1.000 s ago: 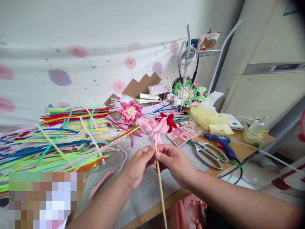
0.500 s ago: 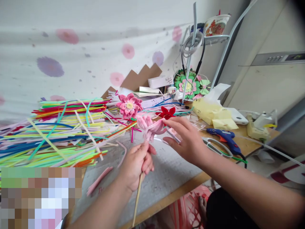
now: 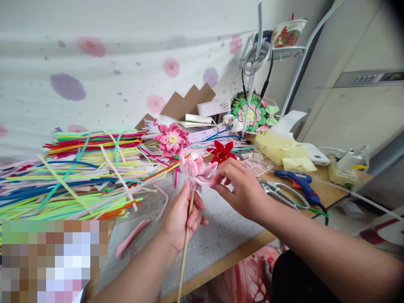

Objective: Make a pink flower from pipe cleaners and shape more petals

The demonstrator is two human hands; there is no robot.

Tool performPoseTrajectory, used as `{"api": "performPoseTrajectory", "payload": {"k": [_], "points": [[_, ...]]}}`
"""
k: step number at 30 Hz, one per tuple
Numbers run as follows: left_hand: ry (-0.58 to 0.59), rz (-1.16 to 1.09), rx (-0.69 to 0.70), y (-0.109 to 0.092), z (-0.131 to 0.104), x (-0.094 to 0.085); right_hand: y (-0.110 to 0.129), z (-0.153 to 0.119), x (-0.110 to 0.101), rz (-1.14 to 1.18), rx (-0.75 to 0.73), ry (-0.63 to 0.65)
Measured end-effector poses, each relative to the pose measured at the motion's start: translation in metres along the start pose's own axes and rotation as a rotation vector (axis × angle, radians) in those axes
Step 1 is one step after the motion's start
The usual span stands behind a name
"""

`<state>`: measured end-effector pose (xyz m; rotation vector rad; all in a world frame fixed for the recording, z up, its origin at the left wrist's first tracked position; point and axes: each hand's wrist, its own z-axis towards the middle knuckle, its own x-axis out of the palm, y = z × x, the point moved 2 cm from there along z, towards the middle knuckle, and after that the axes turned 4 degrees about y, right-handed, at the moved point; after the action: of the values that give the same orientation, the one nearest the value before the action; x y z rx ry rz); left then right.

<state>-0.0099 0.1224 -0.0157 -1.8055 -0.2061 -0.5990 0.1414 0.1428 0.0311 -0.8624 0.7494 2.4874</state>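
My left hand [image 3: 186, 214] is closed around a thin wooden stick [image 3: 183, 259], just under the head of a pale pink pipe-cleaner flower [image 3: 196, 169]. The flower stands upright with its petals curling outward. On its right side, my right hand [image 3: 238, 185] pinches the tip of a petal between thumb and index finger. Behind it lie a finished pink flower [image 3: 172, 139] with a yellow centre and a red flower [image 3: 221, 150]. Loose pink pipe cleaners [image 3: 132, 237] rest on the grey mat [image 3: 217, 240] left of my left hand.
Bundles of coloured pipe cleaners [image 3: 78, 172] fill the table's left side. To the right are scissors [image 3: 282, 192], a blue glue gun [image 3: 298, 183], yellow paper [image 3: 277, 149] and a power strip [image 3: 342, 170]. A white rack post [image 3: 251, 84] rises at the back.
My right hand has closed from spread fingers into a pinch on the petal. The flower has turned slightly in my left hand, and more of the stick shows beneath its head.
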Motion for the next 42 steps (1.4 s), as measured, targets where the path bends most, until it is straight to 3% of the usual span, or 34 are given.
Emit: {"api": "performPoseTrajectory", "payload": {"k": [5, 11, 24, 30, 37, 42], "points": [[-0.133, 0.024, 0.050, 0.003, 0.002, -0.001, 0.011, -0.009, 0.006, -0.128, -0.158, 0.062], [-0.150, 0.050, 0.115, 0.007, 0.003, -0.005, 0.027, -0.014, 0.005, -0.314, -0.413, 0.056], [-0.095, 0.028, 0.136, 0.007, 0.005, -0.005, 0.044, -0.020, -0.009, -0.366, -0.446, 0.163], [-0.149, 0.030, 0.131, 0.006, 0.004, -0.004, 0.051, -0.025, -0.011, -0.345, -0.430, 0.167], [-0.303, -0.029, 0.111, -0.002, 0.007, -0.013, 0.066, -0.036, -0.008, -0.272, -0.419, 0.137], [-0.122, -0.055, 0.093, -0.013, 0.008, -0.017, 0.079, -0.044, -0.007, -0.071, -0.430, 0.139]]}}
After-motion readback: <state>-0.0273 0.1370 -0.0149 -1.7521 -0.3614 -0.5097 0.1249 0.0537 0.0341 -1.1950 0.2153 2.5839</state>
